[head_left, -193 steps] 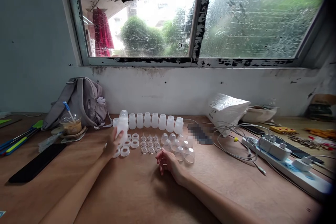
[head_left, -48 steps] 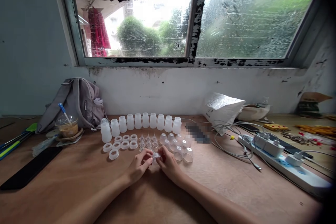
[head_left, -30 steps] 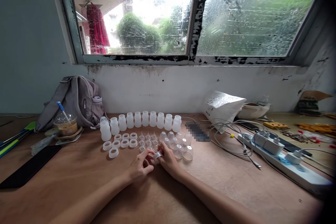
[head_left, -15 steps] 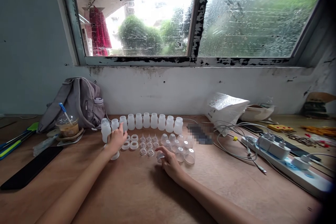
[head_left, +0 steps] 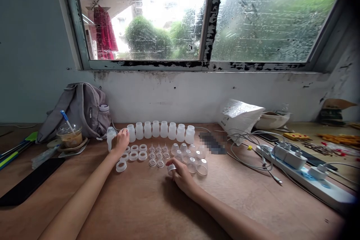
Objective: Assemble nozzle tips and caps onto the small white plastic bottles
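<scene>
A row of frosted baby bottles (head_left: 155,129) stands along the back of the table. My left hand (head_left: 121,141) is at the row's left end, its fingers curled round a bottle that it mostly hides. Left of that hand is a taller bottle with a clear top (head_left: 110,138). In front lie several white collar rings (head_left: 134,156), clear teats (head_left: 159,155) standing in rows, and clear domed caps (head_left: 202,167). My right hand (head_left: 181,174) rests by the caps, its fingers closed on what looks like a clear domed cap (head_left: 170,169), partly covered.
A backpack (head_left: 81,110), a drink cup (head_left: 70,136) and a black flat object (head_left: 32,180) are on the left. At the right are a silvery bag (head_left: 239,116), tangled cables (head_left: 244,153) and a power strip (head_left: 306,174). Behind is a wall with a window.
My left hand has moved back slightly and its fingers have closed round the second bottle from the left, uncovering the front collar ring. My right hand stays in place.
</scene>
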`<state>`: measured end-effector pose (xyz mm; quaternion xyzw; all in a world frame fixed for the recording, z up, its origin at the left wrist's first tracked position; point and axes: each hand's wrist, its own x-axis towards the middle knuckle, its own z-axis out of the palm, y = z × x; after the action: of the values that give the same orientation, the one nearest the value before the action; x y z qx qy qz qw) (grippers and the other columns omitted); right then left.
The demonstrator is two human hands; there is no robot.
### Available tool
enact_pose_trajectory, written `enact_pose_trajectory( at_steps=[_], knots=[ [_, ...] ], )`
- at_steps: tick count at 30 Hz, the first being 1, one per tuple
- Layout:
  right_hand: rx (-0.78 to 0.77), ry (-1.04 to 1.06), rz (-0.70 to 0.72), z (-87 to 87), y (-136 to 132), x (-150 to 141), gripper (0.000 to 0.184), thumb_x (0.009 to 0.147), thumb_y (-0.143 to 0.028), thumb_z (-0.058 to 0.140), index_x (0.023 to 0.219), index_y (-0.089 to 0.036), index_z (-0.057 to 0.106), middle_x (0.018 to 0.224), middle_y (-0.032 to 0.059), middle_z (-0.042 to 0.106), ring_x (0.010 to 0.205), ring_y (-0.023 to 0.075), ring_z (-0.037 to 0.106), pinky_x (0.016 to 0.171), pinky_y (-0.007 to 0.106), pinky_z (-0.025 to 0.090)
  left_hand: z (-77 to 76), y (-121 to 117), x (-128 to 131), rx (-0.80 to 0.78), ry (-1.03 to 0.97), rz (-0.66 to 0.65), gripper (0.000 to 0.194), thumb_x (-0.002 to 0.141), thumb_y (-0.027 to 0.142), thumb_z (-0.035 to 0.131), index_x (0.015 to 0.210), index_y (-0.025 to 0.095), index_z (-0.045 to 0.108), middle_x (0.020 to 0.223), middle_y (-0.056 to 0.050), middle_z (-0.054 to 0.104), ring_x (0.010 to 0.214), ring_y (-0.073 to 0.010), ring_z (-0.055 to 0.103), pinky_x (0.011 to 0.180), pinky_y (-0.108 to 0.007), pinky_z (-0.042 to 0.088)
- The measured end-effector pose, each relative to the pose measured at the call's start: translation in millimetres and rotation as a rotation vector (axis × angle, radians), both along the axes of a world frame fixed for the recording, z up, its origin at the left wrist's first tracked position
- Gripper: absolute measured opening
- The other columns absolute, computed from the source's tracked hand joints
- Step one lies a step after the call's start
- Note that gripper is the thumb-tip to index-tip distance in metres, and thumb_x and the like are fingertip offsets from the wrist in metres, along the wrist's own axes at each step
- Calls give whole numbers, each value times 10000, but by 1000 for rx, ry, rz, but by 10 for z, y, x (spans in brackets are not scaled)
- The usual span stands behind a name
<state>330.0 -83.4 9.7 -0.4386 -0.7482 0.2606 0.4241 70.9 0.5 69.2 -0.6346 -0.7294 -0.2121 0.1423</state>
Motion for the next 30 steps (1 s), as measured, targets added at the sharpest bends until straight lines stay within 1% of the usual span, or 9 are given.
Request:
enact_pose_trajectory(
  at_steps=[4,7,9,13,16,19,22,25,30],
  knots=[
    [0,31,-2,-6,8,9,306,618,-28,344,797,-189,532,652,-12,537,560,111,497,537,210,386,73,-228,107,235,18,-102,260,851,345,330,950,204,525,987,-86,486,879,-228,526,643,-285,425],
    [-14,63,6,-5,5,17,291,653,-48,355,837,-187,533,707,-2,547,570,109,502,547,217,403,95,-449,261,471,-25,-303,180,819,313,410,889,203,533,1071,-78,422,970,-220,466,820,-335,392],
    [-37,91,27,3,-11,22,290,695,-76,365,906,-191,527,754,5,558,565,104,503,553,224,418,68,-619,392,516,-107,-469,132,813,271,416,879,200,506,1130,-70,386,1021,-212,438,874,-349,369],
    [-108,170,118,40,-74,27,349,778,-197,416,1124,-227,448,1015,45,545,642,112,529,556,235,450,-96,-924,610,342,-300,-709,135,842,183,330,917,204,440,1150,-56,393,1045,-171,437,878,-321,385],
    [-154,204,204,66,-117,33,441,815,-303,420,1249,-265,349,1211,65,444,745,138,542,553,241,461,-269,-1016,665,326,-365,-758,120,836,179,338,885,209,444,1160,-57,391,1066,-188,422,855,-334,403],
    [-191,226,254,65,-132,40,472,848,-360,357,1306,-306,253,1311,58,346,719,128,543,536,249,465,-410,-992,654,329,-410,-810,104,835,183,348,884,208,436,1141,-68,399,1075,-201,413,883,-375,374],
    [-195,229,273,37,-130,38,489,854,-366,350,1318,-337,201,1350,50,294,620,90,514,555,265,474,-486,-930,642,297,-535,-890,105,838,217,370,936,204,407,1135,-87,405,1089,-208,406,890,-393,362],
    [-188,246,260,6,-124,24,474,860,-369,339,1316,-332,215,1360,56,277,580,73,490,564,270,482,-520,-889,657,195,-723,-962,264,818,283,442,1051,201,349,1128,-105,427,1052,-213,450,852,-382,398],
    [-87,307,109,11,-92,25,420,857,-373,347,1265,-273,345,1215,78,451,693,123,544,519,243,484,-524,-891,704,-133,-835,-1032,545,724,331,592,1142,215,263,1026,-77,534,903,-193,549,752,-339,467]
  ],
)
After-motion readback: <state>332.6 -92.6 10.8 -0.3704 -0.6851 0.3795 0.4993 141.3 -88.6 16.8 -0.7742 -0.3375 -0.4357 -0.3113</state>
